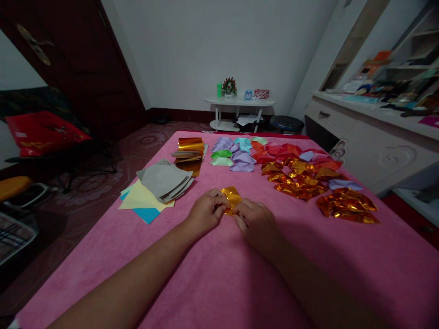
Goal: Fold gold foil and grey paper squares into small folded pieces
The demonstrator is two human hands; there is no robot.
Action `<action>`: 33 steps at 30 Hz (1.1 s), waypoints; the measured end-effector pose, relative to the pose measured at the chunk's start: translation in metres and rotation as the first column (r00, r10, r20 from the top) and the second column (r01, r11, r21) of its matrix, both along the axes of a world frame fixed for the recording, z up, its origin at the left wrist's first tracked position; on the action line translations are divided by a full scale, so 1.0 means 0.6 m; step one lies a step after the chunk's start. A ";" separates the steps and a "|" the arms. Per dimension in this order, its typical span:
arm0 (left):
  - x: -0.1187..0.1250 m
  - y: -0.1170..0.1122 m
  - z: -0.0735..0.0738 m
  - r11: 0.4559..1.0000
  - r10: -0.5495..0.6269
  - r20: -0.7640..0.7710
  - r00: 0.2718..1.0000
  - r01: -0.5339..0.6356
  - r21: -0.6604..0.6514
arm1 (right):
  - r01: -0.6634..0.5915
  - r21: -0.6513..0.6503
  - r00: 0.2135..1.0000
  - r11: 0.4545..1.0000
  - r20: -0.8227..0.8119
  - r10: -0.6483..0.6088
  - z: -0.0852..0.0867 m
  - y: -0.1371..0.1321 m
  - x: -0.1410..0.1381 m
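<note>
Both my hands meet at the middle of the pink table (219, 274) over a small piece of gold foil paper (232, 197). My left hand (206, 211) pinches its left side with curled fingers. My right hand (257, 222) grips its right side, fingers bent over the edge. The foil looks partly folded and lies on or just above the cloth.
A stack of grey, yellow and blue paper sheets (154, 189) lies at the left. Gold foil sheets (190, 151) sit behind it. Folded purple, green and red paper shapes (240, 155) and several folded gold foil shapes (308, 183) fill the far right. A white cabinet (377, 146) stands right.
</note>
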State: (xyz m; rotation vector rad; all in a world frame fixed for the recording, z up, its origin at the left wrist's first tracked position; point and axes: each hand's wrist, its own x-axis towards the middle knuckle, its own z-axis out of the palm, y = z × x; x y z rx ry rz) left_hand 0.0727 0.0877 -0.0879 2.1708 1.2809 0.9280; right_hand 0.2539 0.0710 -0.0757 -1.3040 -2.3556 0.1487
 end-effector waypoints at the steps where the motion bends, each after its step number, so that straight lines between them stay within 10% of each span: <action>1: 0.000 0.000 0.000 1.000 -0.001 -0.001 1.000 0.001 0.001 | -0.004 -0.002 1.000 1.000 -0.003 0.004 0.000 0.000 0.000; 33: -0.001 -0.003 0.005 1.000 -0.003 -0.012 1.000 0.003 0.006 | -0.007 -0.010 0.999 1.000 -0.052 0.007 0.000 0.004 0.000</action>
